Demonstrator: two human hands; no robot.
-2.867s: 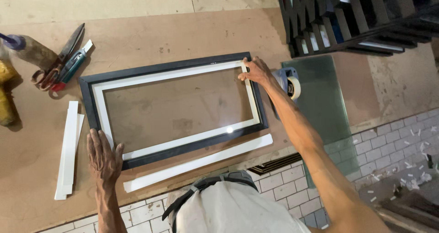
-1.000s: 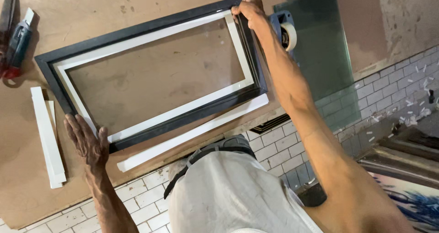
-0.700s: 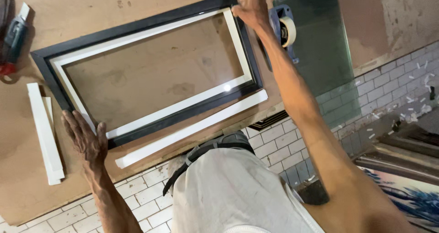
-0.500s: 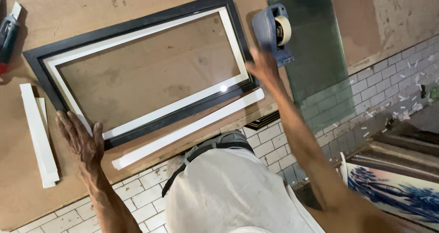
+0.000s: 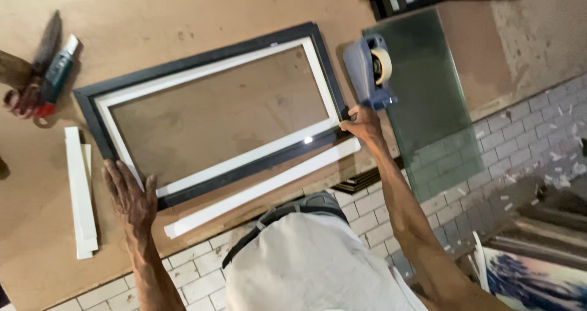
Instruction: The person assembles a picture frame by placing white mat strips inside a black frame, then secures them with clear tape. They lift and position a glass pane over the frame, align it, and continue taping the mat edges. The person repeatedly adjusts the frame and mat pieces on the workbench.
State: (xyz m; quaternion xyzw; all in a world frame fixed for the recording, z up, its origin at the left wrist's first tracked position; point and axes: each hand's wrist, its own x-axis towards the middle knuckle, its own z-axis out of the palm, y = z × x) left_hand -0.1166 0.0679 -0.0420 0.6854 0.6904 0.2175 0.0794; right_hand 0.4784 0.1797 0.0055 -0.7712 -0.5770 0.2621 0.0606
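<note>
- Right hand (image 5: 362, 123) pinching the near right corner of a black rectangular picture frame with a white inner border (image 5: 214, 112), fingertips closed on its edge.
- Left hand (image 5: 129, 196) pressed flat, fingers spread and gripping nothing, on the frame's near left corner.
- Frame lying flat on a brown board worktable (image 5: 183, 18), slightly askew, glazed middle showing the board beneath and a small glint of light.
- Long white strip (image 5: 263, 187) just beside the frame's near edge; shorter white strips (image 5: 79, 192) left of it.
- Blue tape dispenser (image 5: 368, 69) just beyond the right hand, on a greenish glass sheet (image 5: 428, 103).
</note>
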